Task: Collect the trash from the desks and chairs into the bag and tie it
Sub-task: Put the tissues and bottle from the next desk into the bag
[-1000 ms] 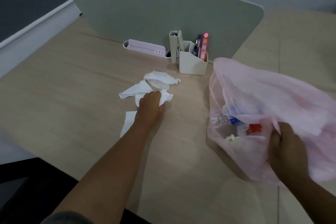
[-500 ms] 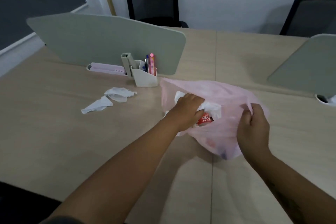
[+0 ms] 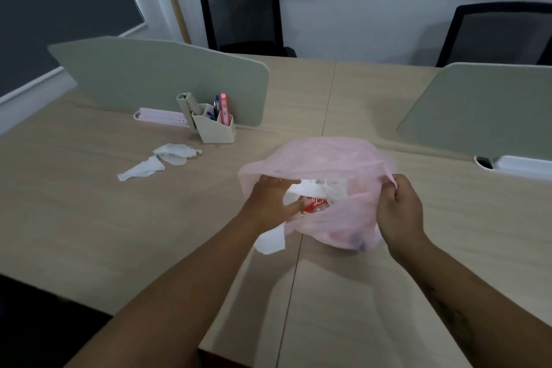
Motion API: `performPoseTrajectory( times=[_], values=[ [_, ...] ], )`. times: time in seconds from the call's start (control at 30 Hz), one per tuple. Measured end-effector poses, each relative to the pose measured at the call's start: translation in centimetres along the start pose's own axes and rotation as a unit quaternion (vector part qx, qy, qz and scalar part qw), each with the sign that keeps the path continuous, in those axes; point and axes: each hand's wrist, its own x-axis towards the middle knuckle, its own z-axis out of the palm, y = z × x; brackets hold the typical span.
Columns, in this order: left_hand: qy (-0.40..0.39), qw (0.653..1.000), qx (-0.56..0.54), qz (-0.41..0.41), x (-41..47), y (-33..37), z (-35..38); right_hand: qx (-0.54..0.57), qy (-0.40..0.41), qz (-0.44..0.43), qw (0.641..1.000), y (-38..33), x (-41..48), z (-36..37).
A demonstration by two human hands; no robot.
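Observation:
A thin pink plastic bag [image 3: 328,155] lies on the wooden desk [image 3: 89,218] with its mouth facing me. Inside I see white tissues [image 3: 316,188] and a red wrapper [image 3: 315,203]. My left hand [image 3: 268,203] is at the bag's mouth, fingers stretched into it. One white tissue [image 3: 270,240] hangs below that hand, outside the bag. My right hand [image 3: 397,206] pinches the bag's right rim and holds it up. Two crumpled tissues [image 3: 176,154] [image 3: 140,170] lie on the desk to the left.
A beige pen holder [image 3: 215,125] and a pink tray [image 3: 161,116] stand against a grey-green divider [image 3: 149,78]. A second divider [image 3: 493,107] with a white tray [image 3: 519,164] is at the right. Two black chairs [image 3: 245,18] [image 3: 501,36] stand behind the desks.
My left hand carried a bunch of tissues from the desk to the bag and has opened at its mouth. My right hand kept hold of the rim. The view has tilted up.

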Motion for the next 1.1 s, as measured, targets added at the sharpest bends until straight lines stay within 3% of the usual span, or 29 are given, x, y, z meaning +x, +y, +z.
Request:
performPoseTrajectory(
  times=[0.07,0.2,0.33,0.43,0.5,0.57,0.63,0.7,0.8,0.9,0.97,1.03,1.1],
  values=[
    [0.050,0.998,0.024,-0.004,-3.0,-2.0,1.3,-0.001,-0.001,0.013,1.000,0.5,0.4,-0.2],
    [-0.012,0.994,0.033,-0.099,-7.6,-5.6,4.3,0.001,-0.013,0.028,1.000,1.1,0.7,-0.2],
    [0.103,0.988,0.034,-0.106,-8.0,-5.9,4.2,0.002,-0.026,0.025,0.999,1.1,0.8,-0.2],
    [0.147,0.980,-0.076,-0.108,-6.2,-2.8,2.6,0.008,-0.036,0.021,0.999,0.6,0.8,-0.3],
    [0.165,0.953,-0.215,-0.133,-4.5,0.3,1.7,0.011,-0.040,0.017,0.999,0.3,0.8,-0.2],
    [0.094,0.910,-0.369,-0.165,-2.8,2.8,1.3,0.015,-0.043,0.021,0.999,-0.1,0.9,-0.1],
    [0.008,0.899,-0.402,-0.175,-1.7,3.8,1.1,0.024,-0.046,0.025,0.998,-0.5,1.2,0.0],
    [0.041,0.895,-0.406,-0.181,-1.4,2.9,0.4,0.031,-0.048,0.024,0.998,-0.7,1.4,0.1],
    [0.204,0.905,-0.326,-0.183,-1.5,0.1,-0.6,0.030,-0.051,0.025,0.998,-0.5,1.6,0.3],
    [0.244,0.940,-0.081,-0.225,-0.8,-2.5,-0.7,0.024,-0.036,0.029,0.999,-0.3,1.9,0.5],
    [0.285,0.921,-0.013,-0.266,0.5,-3.8,-1.3,0.002,-0.025,0.012,1.000,-0.4,2.0,0.4],
    [0.249,0.929,-0.044,-0.271,2.2,-5.7,-1.8,-0.084,-0.056,-0.063,0.993,-0.6,2.3,0.5],
    [0.111,0.962,-0.040,-0.245,3.8,-7.4,-3.0,-0.228,-0.145,-0.142,0.952,-1.3,2.7,0.5]
  ],
)
